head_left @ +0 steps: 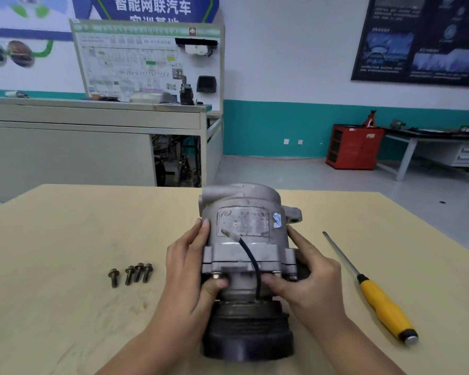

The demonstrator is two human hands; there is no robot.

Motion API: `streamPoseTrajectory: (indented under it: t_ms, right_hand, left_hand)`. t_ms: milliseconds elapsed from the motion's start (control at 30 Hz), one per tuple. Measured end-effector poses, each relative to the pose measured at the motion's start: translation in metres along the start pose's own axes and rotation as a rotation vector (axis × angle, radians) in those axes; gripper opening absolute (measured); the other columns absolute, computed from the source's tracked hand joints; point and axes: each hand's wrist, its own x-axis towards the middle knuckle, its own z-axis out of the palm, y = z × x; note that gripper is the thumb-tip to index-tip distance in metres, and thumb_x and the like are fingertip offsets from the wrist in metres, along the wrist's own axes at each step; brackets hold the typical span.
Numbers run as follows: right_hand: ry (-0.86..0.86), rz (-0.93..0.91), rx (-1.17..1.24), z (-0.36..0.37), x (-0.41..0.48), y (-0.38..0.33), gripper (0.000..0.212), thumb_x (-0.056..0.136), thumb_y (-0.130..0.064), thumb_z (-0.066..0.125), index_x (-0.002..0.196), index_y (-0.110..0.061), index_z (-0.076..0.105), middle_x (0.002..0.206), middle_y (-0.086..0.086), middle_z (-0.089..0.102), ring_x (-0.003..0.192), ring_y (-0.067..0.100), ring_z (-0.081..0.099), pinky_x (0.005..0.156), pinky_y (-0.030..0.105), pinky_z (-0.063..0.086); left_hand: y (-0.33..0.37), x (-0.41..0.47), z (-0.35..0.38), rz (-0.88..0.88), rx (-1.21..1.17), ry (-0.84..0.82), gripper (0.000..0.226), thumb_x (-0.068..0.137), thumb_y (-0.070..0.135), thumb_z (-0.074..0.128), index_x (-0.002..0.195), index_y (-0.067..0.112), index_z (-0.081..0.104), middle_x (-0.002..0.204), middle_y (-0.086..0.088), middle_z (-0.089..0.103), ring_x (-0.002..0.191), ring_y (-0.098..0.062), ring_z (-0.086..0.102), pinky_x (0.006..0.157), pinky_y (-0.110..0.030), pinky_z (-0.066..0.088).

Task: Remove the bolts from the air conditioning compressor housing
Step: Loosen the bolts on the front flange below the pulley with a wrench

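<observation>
Your left grip (pixel 190 266) and right grip (pixel 309 272) both clasp the compressor (pixel 245 228), mid-worktop (pixel 65 226), black cable (pixel 251 262) across its front. Four loose bolts (pixel 130 274) lie left; yellow-handled screwdriver (pixel 385 309) right. Red cabinet (pixel 354 146) by the teal-banded wall.

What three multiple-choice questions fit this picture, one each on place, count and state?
1. Where does the yellow-handled screwdriver lie?
A. on the tan wooden table, right of the grey metal compressor
B. on the floor
C. on top of the compressor
2. How many loose brass-coloured bolts lie on the table?
A. two
B. four
C. six
3. What do the left hand and right hand do?
A. both grip the compressor
B. both lie flat on the table
C. one holds the screwdriver
Answers: 1 A, it lies beyond the right hand; 2 B, four lie left of the compressor; 3 A, fingers curl round its sides.
</observation>
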Motion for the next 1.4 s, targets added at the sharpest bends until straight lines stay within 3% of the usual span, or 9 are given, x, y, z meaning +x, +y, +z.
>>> streamPoseTrajectory:
  t_ms: [133, 233, 500, 700, 833, 933, 1067, 1300, 1400]
  right_hand:
    - [-0.046, 0.140, 0.032, 0.007, 0.002, 0.009, 0.082, 0.039, -0.070, 0.067, 0.116, -0.047, 0.050, 0.079, 0.006, 0.072, 0.082, 0.030, 0.067, 0.080, 0.049, 0.053]
    - [-0.055, 0.169, 0.033, 0.010, 0.006, 0.014, 0.062, 0.041, -0.072, 0.065, 0.100, -0.056, 0.054, 0.063, -0.002, 0.068, 0.066, 0.020, 0.066, 0.068, 0.041, 0.055]
    - [-0.139, 0.195, 0.031, 0.009, 0.008, 0.023, 0.054, 0.059, -0.072, 0.069, 0.100, -0.037, 0.063, 0.053, -0.003, 0.065, 0.051, 0.012, 0.058, 0.051, 0.028, 0.046]
    - [-0.286, 0.179, 0.049, -0.007, 0.011, 0.028, 0.049, 0.067, -0.062, 0.052, 0.110, -0.039, 0.056, 0.075, -0.002, 0.073, 0.071, 0.008, 0.067, 0.063, 0.021, 0.051]
    - [-0.296, 0.142, 0.020, -0.017, 0.011, 0.031, 0.031, 0.074, -0.052, 0.054, 0.091, -0.029, 0.064, 0.074, -0.006, 0.072, 0.065, 0.002, 0.064, 0.057, 0.013, 0.046]
    - [-0.333, 0.146, 0.008, -0.025, 0.011, 0.038, 0.015, 0.082, -0.036, 0.061, 0.080, -0.021, 0.066, 0.077, -0.004, 0.071, 0.066, 0.005, 0.063, 0.058, 0.015, 0.046]
    - [-0.397, 0.150, -0.064, -0.021, 0.008, 0.043, 0.033, 0.082, -0.051, 0.048, 0.089, -0.020, 0.059, 0.083, 0.001, 0.069, 0.079, 0.008, 0.061, 0.069, 0.023, 0.044]
    - [-0.377, 0.256, -0.003, -0.008, 0.007, 0.044, 0.041, 0.078, -0.059, 0.035, 0.094, -0.028, 0.056, 0.090, -0.011, 0.065, 0.089, -0.007, 0.056, 0.075, 0.013, 0.041]
    - [-0.354, 0.247, 0.020, -0.007, 0.008, 0.044, 0.056, 0.076, -0.059, 0.036, 0.088, -0.010, 0.060, 0.085, 0.009, 0.062, 0.084, 0.017, 0.056, 0.076, 0.031, 0.041]
  left_hand:
    - [0.002, 0.001, 0.002, -0.147, -0.066, -0.002, 0.059, 0.084, 0.064, 0.036, 0.133, 0.033, 0.032, 0.138, 0.011, 0.034, 0.128, -0.004, 0.031, 0.107, -0.007, 0.016]
    - [-0.003, 0.003, 0.005, -0.233, -0.100, -0.022, 0.050, 0.080, 0.059, 0.036, 0.127, 0.042, 0.033, 0.134, 0.019, 0.035, 0.130, 0.002, 0.028, 0.103, -0.003, 0.016]
    - [-0.006, 0.007, 0.015, -0.294, -0.126, -0.015, 0.032, 0.090, 0.055, 0.042, 0.121, 0.050, 0.034, 0.131, 0.012, 0.041, 0.125, -0.001, 0.029, 0.098, 0.002, 0.013]
    - [-0.019, 0.006, 0.002, -0.251, -0.062, -0.111, 0.042, 0.091, 0.057, 0.041, 0.130, 0.045, 0.030, 0.129, 0.020, 0.037, 0.126, 0.005, 0.031, 0.098, 0.002, 0.016]
    - [-0.033, 0.002, -0.012, -0.254, 0.004, -0.155, 0.044, 0.084, 0.056, 0.048, 0.124, 0.039, 0.044, 0.115, 0.027, 0.045, 0.107, 0.019, 0.041, 0.086, -0.002, 0.032]
    - [-0.043, 0.000, -0.020, -0.321, 0.054, -0.191, 0.034, 0.080, 0.066, 0.046, 0.086, 0.033, 0.049, 0.071, 0.024, 0.056, 0.071, 0.005, 0.053, 0.063, -0.012, 0.038]
    - [-0.051, -0.005, -0.017, -0.367, 0.054, -0.238, 0.043, 0.086, 0.063, 0.035, 0.078, 0.021, 0.043, 0.062, 0.007, 0.055, 0.062, -0.008, 0.051, 0.059, -0.020, 0.035]
    - [-0.055, -0.003, -0.008, -0.413, 0.051, -0.171, 0.033, 0.097, 0.033, 0.043, 0.072, 0.013, 0.052, 0.058, 0.008, 0.058, 0.063, 0.000, 0.055, 0.059, -0.013, 0.037]
    - [-0.056, -0.001, -0.004, -0.451, 0.057, -0.143, 0.053, 0.095, 0.045, 0.032, 0.076, 0.003, 0.058, 0.070, -0.009, 0.063, 0.073, -0.021, 0.057, 0.067, -0.024, 0.039]
